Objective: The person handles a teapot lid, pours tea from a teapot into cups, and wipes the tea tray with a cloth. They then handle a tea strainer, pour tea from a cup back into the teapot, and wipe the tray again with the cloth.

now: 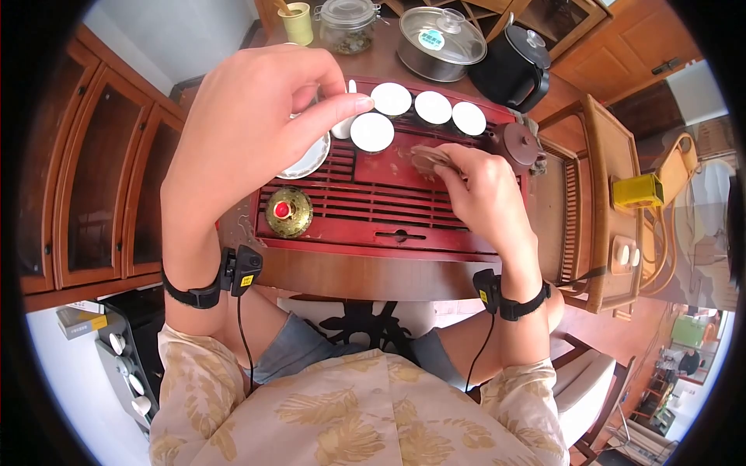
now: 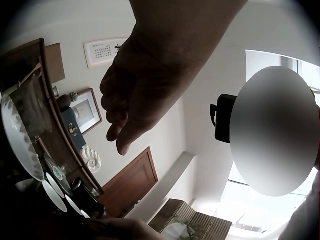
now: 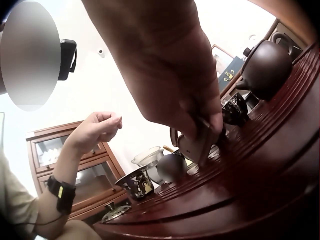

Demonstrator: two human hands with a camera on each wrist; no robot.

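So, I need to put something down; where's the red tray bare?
The red tray looks free along its front, between the gold lid and the right hand. Its back is crowded: four cups, with a teapot at right.

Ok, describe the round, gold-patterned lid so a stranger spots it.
Find the red, slatted tea tray. On its near left corner, in the head view, lies the lid. Its red knob sets it apart from the round, white-lined cups beyond.

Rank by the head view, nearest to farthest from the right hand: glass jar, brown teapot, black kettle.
1. Brown teapot, just ahead and right of the right hand.
2. Black kettle, farther back, right side.
3. Glass jar, far back, left.
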